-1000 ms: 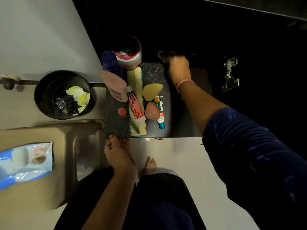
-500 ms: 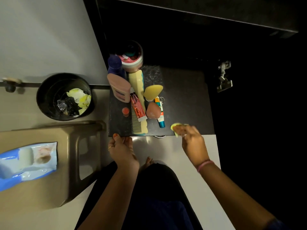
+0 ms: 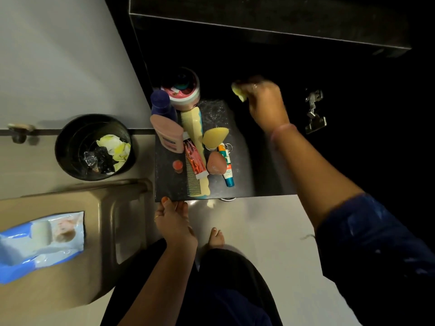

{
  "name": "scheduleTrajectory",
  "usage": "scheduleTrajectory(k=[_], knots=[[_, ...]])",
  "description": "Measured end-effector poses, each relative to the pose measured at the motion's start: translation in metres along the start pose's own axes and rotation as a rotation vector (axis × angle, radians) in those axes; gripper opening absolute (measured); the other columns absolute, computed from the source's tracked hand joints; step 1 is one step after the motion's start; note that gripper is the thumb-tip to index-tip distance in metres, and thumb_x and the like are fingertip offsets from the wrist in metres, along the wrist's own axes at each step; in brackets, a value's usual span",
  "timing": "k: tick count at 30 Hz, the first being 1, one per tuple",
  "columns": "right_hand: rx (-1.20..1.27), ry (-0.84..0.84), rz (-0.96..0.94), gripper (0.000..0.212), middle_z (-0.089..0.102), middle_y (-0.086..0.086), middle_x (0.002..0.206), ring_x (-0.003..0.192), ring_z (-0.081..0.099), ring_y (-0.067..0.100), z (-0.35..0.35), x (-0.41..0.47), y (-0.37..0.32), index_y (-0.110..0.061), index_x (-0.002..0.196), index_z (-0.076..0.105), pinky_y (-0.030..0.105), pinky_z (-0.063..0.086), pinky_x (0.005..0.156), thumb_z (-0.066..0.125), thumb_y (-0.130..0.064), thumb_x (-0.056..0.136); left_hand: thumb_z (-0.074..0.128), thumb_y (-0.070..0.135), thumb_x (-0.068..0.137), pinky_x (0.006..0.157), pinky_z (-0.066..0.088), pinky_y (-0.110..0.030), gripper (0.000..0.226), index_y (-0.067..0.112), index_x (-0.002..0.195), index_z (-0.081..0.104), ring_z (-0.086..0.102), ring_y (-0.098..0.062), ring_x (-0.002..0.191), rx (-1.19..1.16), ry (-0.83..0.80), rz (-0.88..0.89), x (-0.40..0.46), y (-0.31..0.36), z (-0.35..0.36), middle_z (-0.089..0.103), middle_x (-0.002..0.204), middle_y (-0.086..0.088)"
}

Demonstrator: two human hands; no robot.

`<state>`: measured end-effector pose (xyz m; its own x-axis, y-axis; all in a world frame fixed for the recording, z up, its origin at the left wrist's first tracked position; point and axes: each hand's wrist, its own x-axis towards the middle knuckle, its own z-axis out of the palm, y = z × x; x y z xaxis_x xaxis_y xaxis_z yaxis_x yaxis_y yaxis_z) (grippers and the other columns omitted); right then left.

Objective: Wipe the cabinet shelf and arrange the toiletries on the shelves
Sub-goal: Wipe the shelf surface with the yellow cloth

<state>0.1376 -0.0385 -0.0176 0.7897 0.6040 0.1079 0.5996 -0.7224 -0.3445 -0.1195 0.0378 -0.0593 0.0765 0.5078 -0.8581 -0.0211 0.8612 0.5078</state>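
Gripping a blurred yellow wipe (image 3: 238,92), right hand (image 3: 264,102) — left hand (image 3: 173,220) pinching shelf (image 3: 247,161) edge.

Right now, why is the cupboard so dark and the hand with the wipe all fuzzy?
Head view: light falls on the pale floor but barely reaches inside the cabinet, so it looks almost black. The right hand holding the yellow wipe is smeared by motion blur. The left hand at the shelf edge looks sharper. The wide lens bends straight edges.
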Motion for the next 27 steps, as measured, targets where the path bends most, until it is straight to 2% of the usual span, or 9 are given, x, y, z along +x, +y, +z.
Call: scheduleTrajectory(k=[3, 4, 6, 8, 10, 14, 17, 24, 27], knots=[[-0.053, -0.204, 0.041, 0.031, 0.064, -0.003, 0.104, 0.094, 0.059, 0.009, 0.028, 0.057, 0.002, -0.006, 0.12, 0.061, 0.02, 0.046, 0.09, 0.056, -0.015, 0.09, 0.048, 0.024, 0.097, 0.074, 0.053, -0.023, 0.011, 0.019, 0.1, 0.057, 0.063, -0.008, 0.084, 0.034, 0.023, -0.009, 0.003, 0.0, -0.004, 0.064, 0.092, 0.002], [-0.111, -0.241, 0.011, 0.035, 0.065, 0.001, 0.102, 0.092, 0.061, 0.012, 0.039, 0.066, 0.004, -0.007, 0.118, 0.062, 0.023, 0.048, 0.09, 0.056, -0.025, 0.089, 0.048, 0.024, 0.096, 0.077, 0.053, -0.024, 0.009, 0.021, 0.095, 0.057, 0.063, -0.009, 0.085, 0.037, 0.028, -0.014, 0.004, -0.001, -0.004, 0.064, 0.093, 0.001], [-0.137, -0.353, -0.038, 0.038, 0.064, 0.008, 0.117, 0.104, 0.061, 0.02, 0.059, 0.069, 0.01, -0.012, 0.123, 0.059, 0.03, 0.047, 0.097, 0.051, -0.032, 0.091, 0.049, 0.023, 0.096, 0.077, 0.054, -0.024, 0.009, 0.023, 0.091, 0.057, 0.064, -0.01, 0.087, 0.03, 0.033, -0.017, 0.007, 0.0, -0.005, 0.064, 0.095, 0.0], [-0.088, -0.373, 0.063, 0.038, 0.056, 0.011, 0.131, 0.117, 0.055, 0.026, 0.074, 0.062, 0.014, -0.016, 0.133, 0.052, 0.035, 0.043, 0.103, 0.044, -0.02, 0.096, 0.049, 0.023, 0.096, 0.074, 0.054, -0.023, 0.009, 0.022, 0.092, 0.057, 0.064, -0.009, 0.086, 0.024, 0.009, -0.009, 0.007, -0.001, -0.005, 0.064, 0.094, 0.0], [-0.084, -0.293, 0.071, 0.046, 0.056, 0.012, 0.133, 0.12, 0.053, 0.03, 0.079, 0.049, 0.015, -0.019, 0.133, 0.053, 0.038, 0.042, 0.104, 0.045, -0.003, 0.09, 0.049, 0.022, 0.096, 0.078, 0.054, -0.025, 0.009, 0.02, 0.094, 0.057, 0.064, -0.01, 0.088, 0.009, -0.005, -0.005, 0.008, -0.002, -0.006, 0.065, 0.095, -0.001], [0.112, -0.135, -0.016, 0.042, 0.065, 0.016, 0.113, 0.106, 0.059, 0.033, 0.067, 0.008, 0.013, -0.007, 0.113, 0.068, 0.036, 0.047, 0.095, 0.051, 0.012, 0.079, 0.048, 0.021, 0.096, 0.08, 0.055, -0.025, 0.01, 0.019, 0.094, 0.057, 0.065, -0.009, 0.087, 0.003, -0.017, -0.016, 0.009, -0.001, -0.006, 0.066, 0.095, 0.0], [0.077, -0.065, -0.071, 0.046, 0.068, 0.017, 0.102, 0.093, 0.062, 0.037, 0.053, -0.037, 0.015, -0.001, 0.104, 0.071, 0.029, 0.045, 0.087, 0.053, 0.023, 0.07, 0.048, 0.021, 0.097, 0.082, 0.054, -0.026, 0.01, 0.017, 0.099, 0.057, 0.064, -0.011, 0.091, -0.001, 0.014, -0.031, 0.008, 0.0, -0.004, 0.065, 0.1, -0.002], [0.082, -0.058, -0.006, 0.042, 0.072, 0.013, 0.096, 0.081, 0.065, 0.031, 0.041, -0.134, -0.003, -0.005, 0.1, 0.073, 0.027, 0.051, 0.08, 0.064, 0.019, 0.067, 0.047, 0.022, 0.097, 0.094, 0.051, -0.035, 0.02, 0.015, 0.115, 0.053, 0.062, -0.017, 0.101, 0.026, 0.046, -0.053, 0.002, 0.005, 0.001, 0.061, 0.113, -0.007], [0.086, -0.1, 0.056, 0.042, 0.071, 0.014, 0.099, 0.086, 0.067, 0.031, 0.038, -0.166, -0.008, -0.004, 0.101, 0.073, 0.031, 0.048, 0.088, 0.07, 0.018, 0.066, 0.047, 0.022, 0.097, 0.098, 0.049, -0.038, 0.025, 0.013, 0.12, 0.053, 0.06, -0.019, 0.104, 0.023, 0.037, -0.057, -0.002, 0.007, 0.001, 0.06, 0.115, -0.008]])
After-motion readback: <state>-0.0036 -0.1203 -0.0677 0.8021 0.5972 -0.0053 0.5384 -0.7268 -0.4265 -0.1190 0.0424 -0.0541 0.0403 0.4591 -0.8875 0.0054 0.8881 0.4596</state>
